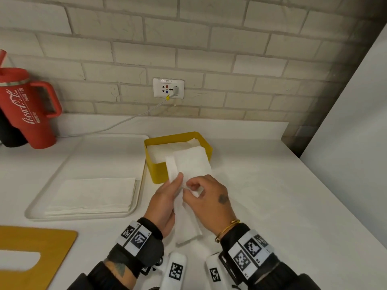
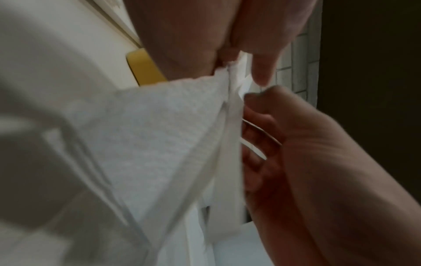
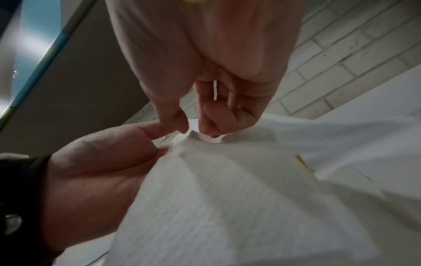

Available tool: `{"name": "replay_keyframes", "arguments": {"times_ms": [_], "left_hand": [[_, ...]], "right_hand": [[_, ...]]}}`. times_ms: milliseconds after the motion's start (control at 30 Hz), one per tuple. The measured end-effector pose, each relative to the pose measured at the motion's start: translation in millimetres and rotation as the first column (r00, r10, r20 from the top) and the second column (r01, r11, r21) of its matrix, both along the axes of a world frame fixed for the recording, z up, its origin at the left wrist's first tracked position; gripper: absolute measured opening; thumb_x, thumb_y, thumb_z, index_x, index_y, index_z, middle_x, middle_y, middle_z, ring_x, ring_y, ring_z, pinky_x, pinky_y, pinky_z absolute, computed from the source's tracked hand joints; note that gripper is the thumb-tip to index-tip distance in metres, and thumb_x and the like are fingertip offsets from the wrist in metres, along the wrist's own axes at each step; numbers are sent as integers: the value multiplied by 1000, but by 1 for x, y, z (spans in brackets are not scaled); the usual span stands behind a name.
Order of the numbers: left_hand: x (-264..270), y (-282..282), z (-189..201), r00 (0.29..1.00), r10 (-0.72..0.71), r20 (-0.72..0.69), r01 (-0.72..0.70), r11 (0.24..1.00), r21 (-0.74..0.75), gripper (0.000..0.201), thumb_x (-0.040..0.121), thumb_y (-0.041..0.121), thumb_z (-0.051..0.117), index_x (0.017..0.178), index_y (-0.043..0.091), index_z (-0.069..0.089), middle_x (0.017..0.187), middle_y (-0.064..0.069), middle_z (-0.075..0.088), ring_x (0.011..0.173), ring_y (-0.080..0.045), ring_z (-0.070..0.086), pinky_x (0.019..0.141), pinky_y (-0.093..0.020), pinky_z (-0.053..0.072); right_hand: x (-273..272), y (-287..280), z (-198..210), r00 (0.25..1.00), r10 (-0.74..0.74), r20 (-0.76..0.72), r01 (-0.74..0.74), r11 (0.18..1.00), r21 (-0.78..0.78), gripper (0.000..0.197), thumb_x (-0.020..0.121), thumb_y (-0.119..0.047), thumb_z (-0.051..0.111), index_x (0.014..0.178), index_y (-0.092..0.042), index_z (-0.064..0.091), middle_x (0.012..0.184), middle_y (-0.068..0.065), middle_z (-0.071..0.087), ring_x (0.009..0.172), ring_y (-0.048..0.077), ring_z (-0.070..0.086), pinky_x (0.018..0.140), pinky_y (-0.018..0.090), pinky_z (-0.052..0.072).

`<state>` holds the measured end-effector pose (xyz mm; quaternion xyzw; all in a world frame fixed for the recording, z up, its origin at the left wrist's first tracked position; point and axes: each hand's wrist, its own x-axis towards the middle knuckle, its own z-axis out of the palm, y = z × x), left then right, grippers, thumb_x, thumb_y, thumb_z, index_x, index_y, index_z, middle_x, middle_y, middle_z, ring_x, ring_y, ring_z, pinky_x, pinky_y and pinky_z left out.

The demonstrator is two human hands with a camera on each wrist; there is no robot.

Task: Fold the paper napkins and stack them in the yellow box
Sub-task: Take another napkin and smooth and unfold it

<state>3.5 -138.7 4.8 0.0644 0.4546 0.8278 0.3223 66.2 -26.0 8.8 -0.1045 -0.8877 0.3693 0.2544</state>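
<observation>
A white paper napkin [image 1: 188, 164] hangs in the air between both hands, just in front of the yellow box [image 1: 159, 174]. My left hand [image 1: 167, 197] holds its left side, thumb lying along the paper. My right hand [image 1: 207, 195] pinches an edge of the napkin [image 3: 227, 198] between thumb and forefinger. The left wrist view shows the napkin [image 2: 148, 135] folded in layers, with a corner of the yellow box [image 2: 143, 70] behind it. Folded white napkins [image 1: 167, 150] lie inside the box. A flat stack of unfolded napkins [image 1: 94, 195] sits on the white tray [image 1: 52, 176] at the left.
A red tumbler [image 1: 23, 109] with a handle stands at the far left by the brick wall. A white cable [image 1: 125, 120] runs from the wall socket [image 1: 168, 88] across the counter. An ochre board [image 1: 31, 258] lies at the near left. The counter's edge [image 1: 314, 176] runs down the right.
</observation>
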Motion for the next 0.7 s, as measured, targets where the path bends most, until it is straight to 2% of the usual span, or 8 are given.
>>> {"name": "replay_keyframes", "arguments": {"times_ms": [100,200,267,333,433,500,600,700], "left_hand": [[-5,-5,-5,999,11,-40,-13,998,-61,30,101,9,55,129,0,63,119,-24,71,103,-35,72,83,-40,62],[-8,-10,-6,997,1,-73,-8,995,-98,30,98,5,58,128,1,63,116,-19,74,102,-31,74,81,-37,62],[-8,-12,-4,995,-36,-93,26,994,-104,33,98,5,59,130,5,62,119,-16,74,107,-31,72,86,-40,61],[-8,-14,-2,992,-78,-100,67,992,-103,33,97,4,58,130,7,62,120,-14,74,109,-31,72,85,-39,61],[-7,-13,0,990,-109,-95,101,991,-83,32,98,4,57,129,8,62,118,-13,75,105,-28,74,76,-34,62],[-7,-12,0,991,-109,-75,104,992,-65,30,102,13,53,131,11,61,121,-10,74,108,-26,72,80,-35,62],[-12,-11,-2,998,-63,21,64,997,-33,37,105,32,48,135,14,60,126,-8,72,116,-25,69,95,-41,56],[-18,-12,-2,999,-18,41,19,999,-28,38,105,33,49,137,14,59,126,-8,72,117,-26,68,101,-44,52]], "right_hand": [[6,6,7,1000,28,-1,-28,993,-115,13,88,-16,71,100,-19,75,91,-16,69,79,-6,60,69,9,46],[6,26,17,986,-158,60,169,937,-305,19,89,-26,74,107,-26,68,91,-17,66,80,-6,61,69,9,45],[3,40,23,964,-170,205,252,829,-499,32,85,-42,77,110,-25,66,99,-9,71,90,1,65,81,20,53],[3,48,26,949,-4,314,235,673,-701,40,84,-51,75,109,-20,73,102,-1,77,96,17,72,92,38,57],[6,52,27,960,113,256,160,532,-832,37,89,-40,74,107,-7,74,104,8,77,95,25,73,84,39,57],[6,55,24,980,58,188,128,536,-834,30,89,-27,75,103,0,70,105,13,76,89,26,70,78,37,55],[4,58,20,988,-54,148,151,580,-800,22,89,-20,75,98,-1,69,99,16,74,85,26,67,78,41,54],[5,61,24,990,-107,90,136,596,-791,13,90,-16,74,96,-5,70,95,14,77,86,26,71,74,38,58]]}}
